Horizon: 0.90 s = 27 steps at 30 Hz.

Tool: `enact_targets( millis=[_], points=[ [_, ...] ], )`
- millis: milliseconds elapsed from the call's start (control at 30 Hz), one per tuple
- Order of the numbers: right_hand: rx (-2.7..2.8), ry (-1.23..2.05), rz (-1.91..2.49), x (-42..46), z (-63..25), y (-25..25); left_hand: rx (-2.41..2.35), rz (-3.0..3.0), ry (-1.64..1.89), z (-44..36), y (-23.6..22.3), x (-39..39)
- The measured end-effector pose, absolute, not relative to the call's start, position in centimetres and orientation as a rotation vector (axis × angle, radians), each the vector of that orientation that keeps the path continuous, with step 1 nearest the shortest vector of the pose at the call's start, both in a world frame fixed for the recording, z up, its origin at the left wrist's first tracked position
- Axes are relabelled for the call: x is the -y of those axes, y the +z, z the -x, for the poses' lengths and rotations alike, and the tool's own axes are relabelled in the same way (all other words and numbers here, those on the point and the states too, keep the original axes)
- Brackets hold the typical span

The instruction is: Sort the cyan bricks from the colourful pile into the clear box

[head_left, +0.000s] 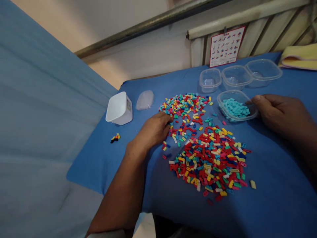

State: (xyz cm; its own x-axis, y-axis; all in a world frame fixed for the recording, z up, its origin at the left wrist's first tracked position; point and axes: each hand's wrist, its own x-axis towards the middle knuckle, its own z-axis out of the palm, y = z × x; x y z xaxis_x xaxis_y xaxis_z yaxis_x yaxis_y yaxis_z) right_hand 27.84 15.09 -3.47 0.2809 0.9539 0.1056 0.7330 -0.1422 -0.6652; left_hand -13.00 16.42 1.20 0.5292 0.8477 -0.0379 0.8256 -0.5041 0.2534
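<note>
Turquoise bricks (235, 108) sit in the clear tub (244, 119) whose rim I pinch with my right hand (279, 110), while my left hand (155, 129) seems to be sorting through the mixed bricks (189, 100) on the blue cloth (279, 172), its hold hidden, where lifting one calls for a light fingertip pinch.

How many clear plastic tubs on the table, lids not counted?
4. Back row: left tub, middle tub, right tub. Nearer: front tub with turquoise bricks, its rim held by the right hand.
</note>
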Motion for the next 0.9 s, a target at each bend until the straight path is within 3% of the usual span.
enact_targets(
  millis=[900],
  points=[
    [1.520,0.448,1.938,-15.04,-27.84,-3.35,-1.263,-2.560,0.082,12.80,1.29,-16.43]
  ],
)
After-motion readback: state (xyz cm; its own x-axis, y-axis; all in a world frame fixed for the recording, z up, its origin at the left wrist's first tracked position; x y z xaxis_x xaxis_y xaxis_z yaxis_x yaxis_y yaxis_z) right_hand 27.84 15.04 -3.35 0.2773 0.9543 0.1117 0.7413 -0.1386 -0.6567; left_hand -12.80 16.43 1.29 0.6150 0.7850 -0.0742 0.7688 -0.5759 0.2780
